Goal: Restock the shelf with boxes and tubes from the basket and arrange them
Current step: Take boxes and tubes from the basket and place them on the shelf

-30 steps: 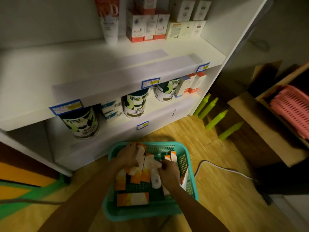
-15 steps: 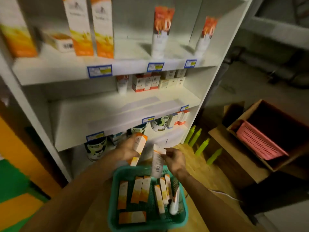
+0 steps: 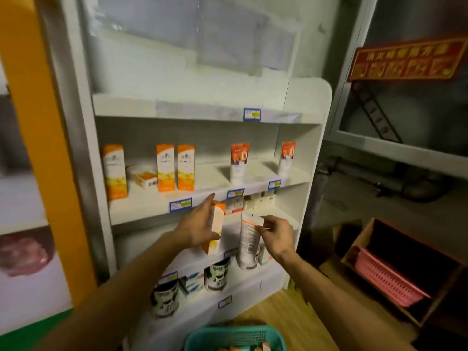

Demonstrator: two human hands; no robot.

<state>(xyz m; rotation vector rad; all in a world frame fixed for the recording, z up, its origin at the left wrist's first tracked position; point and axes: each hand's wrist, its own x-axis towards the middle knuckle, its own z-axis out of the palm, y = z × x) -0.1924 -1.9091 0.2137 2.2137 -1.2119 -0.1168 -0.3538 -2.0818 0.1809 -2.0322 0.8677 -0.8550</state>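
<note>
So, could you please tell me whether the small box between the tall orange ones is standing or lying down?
Lying down. The small box rests on its long side on the shelf.

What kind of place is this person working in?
Probably a small shop or pharmacy, perhaps a mock one. The white shelf carries blue price tags on its edges, with matching orange boxes and tubes standing in rows, and cans lower down.

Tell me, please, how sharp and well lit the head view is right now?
Head view: dim, brightest on the shelf middle; motion blur smears the red sign, box labels and price tags; wide-angle lens bows the uprights; the left hand and right hand stay fairly distinct.
</note>
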